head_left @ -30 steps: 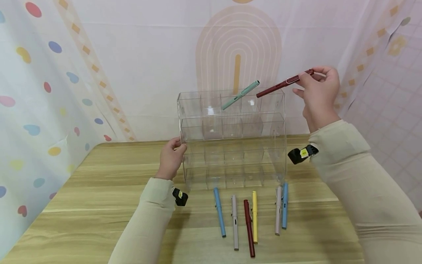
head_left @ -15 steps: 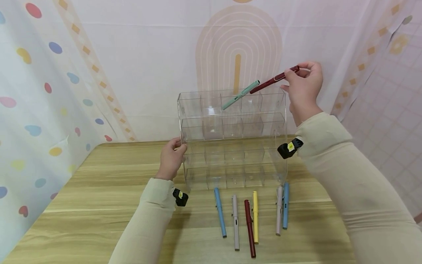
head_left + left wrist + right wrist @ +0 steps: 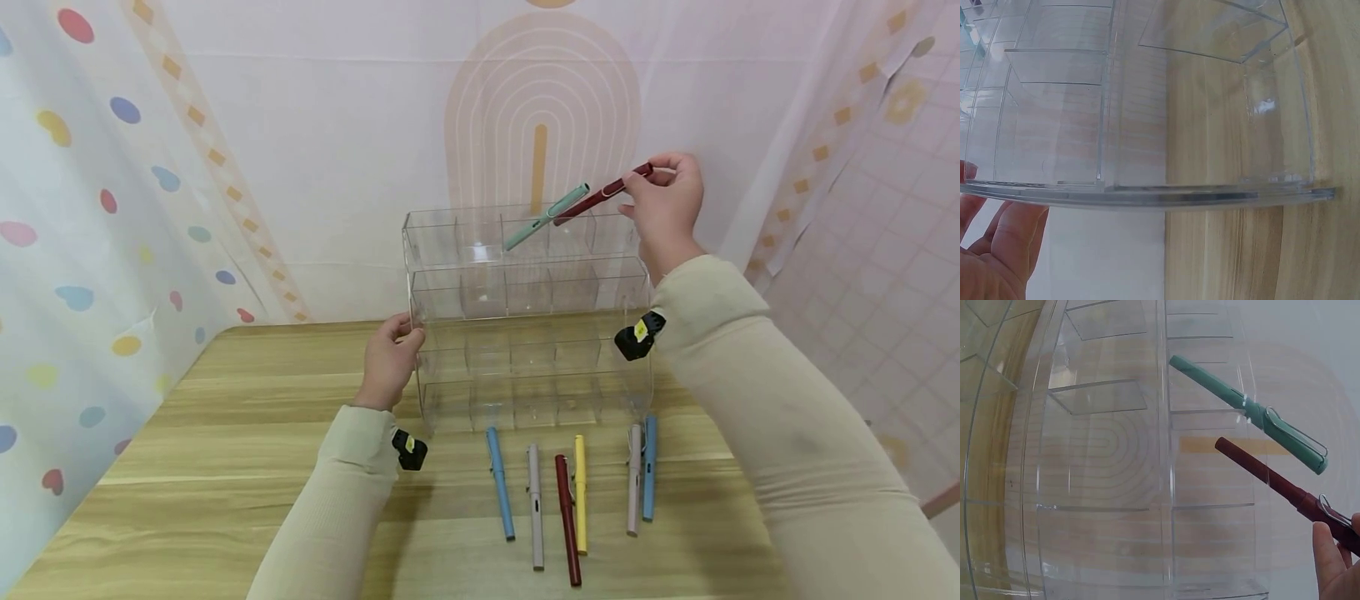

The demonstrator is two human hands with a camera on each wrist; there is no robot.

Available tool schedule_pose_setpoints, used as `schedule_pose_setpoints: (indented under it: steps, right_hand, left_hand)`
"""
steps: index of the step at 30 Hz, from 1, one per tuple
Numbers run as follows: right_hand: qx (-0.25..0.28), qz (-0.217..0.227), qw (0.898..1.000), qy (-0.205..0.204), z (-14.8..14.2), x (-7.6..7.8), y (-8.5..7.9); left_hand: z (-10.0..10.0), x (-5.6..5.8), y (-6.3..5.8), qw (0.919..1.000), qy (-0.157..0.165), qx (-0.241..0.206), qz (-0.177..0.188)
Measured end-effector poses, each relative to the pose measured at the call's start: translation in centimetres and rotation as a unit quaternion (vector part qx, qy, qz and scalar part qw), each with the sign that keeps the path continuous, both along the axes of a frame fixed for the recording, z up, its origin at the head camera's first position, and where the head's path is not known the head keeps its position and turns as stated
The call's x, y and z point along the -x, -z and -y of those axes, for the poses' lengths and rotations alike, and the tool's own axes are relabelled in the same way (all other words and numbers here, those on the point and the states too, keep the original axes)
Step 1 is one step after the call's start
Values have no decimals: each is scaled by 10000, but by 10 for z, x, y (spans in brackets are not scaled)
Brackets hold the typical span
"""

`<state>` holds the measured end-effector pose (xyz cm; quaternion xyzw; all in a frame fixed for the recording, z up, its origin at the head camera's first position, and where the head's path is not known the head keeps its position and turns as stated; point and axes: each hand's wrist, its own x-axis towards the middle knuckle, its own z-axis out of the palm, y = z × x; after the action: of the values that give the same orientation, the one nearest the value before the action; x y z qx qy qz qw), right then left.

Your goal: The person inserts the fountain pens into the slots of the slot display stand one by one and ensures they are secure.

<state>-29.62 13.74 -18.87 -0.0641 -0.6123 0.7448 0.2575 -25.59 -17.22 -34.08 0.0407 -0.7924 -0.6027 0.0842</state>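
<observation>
My right hand (image 3: 670,204) pinches a dark red pen (image 3: 604,194) near its capped end, its other end slanting down to the left at the top row of a clear acrylic rack (image 3: 528,292). Beside it a mint green pen (image 3: 547,217) leans tilted in a compartment of that top row. The right wrist view shows the green pen (image 3: 1247,412) above the red pen (image 3: 1285,487), apart from it. With thumb and fingers, my left hand (image 3: 390,358) grips the rack's left side panel; in the left wrist view, fingers (image 3: 1016,237) lie at that panel's edge.
In front of the rack, on the wooden table (image 3: 225,467), lie a blue pen (image 3: 500,483), a grey pen (image 3: 536,508), a dark red pen (image 3: 567,521), a yellow pen (image 3: 581,496), a pinkish-grey pen (image 3: 633,483) and another blue pen (image 3: 649,471). A patterned curtain (image 3: 337,150) hangs behind.
My right hand has moved left with the dark red pen, whose lower end has come to the top row by the green pen. My left hand has stayed on the rack's side.
</observation>
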Motion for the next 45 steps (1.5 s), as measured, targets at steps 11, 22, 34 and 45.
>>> schedule_pose_setpoints:
  steps: [11, 22, 34, 45]
  right_hand:
    - [-46, 167, 9998, -117, 8, 6, 7]
    - [-237, 289, 9992, -139, 7, 10, 15]
    - [-363, 285, 9989, -106, 4, 12, 21]
    - [-436, 366, 9983, -126, 1, 9, 23]
  left_hand:
    - [0, -1, -1, 9999, -51, 54, 76]
    - [0, -2, -2, 9999, -55, 101, 7]
    - [0, -3, -2, 10000, -51, 62, -2]
    - [0, -4, -2, 10000, -10, 42, 64]
